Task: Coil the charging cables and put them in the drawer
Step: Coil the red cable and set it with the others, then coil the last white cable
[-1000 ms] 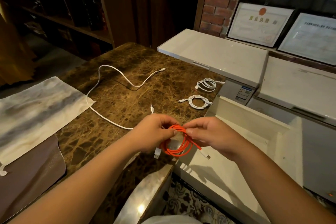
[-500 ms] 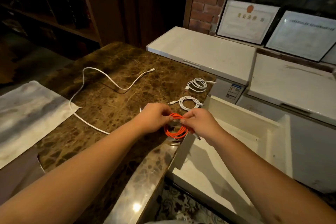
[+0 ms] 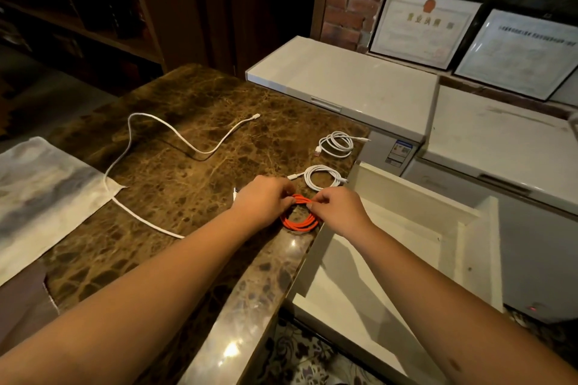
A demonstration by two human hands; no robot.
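An orange cable (image 3: pixel 299 221), wound into a small coil, lies at the right edge of the brown marble table (image 3: pixel 194 166). My left hand (image 3: pixel 264 198) pinches the coil's left side and my right hand (image 3: pixel 339 208) pinches its top right. Two coiled white cables lie just beyond: one (image 3: pixel 322 177) close to my hands, the other (image 3: pixel 337 144) farther back. A long uncoiled white cable (image 3: pixel 175 137) snakes across the table's left half. The open white drawer (image 3: pixel 400 228) sits right of the table, below my right arm, its inside bare.
A pale cloth (image 3: pixel 40 197) covers the table's left end. White chest freezers (image 3: pixel 344 84) stand behind the drawer, with framed certificates (image 3: pixel 422 28) leaning on the wall. Dark wooden shelves (image 3: pixel 93 9) fill the far left. A patterned floor (image 3: pixel 297 353) shows below the table edge.
My hands moved forward and down with the orange coil, from in the air above the table's corner to the table edge beside the near white coil. The coil has been pulled tighter.
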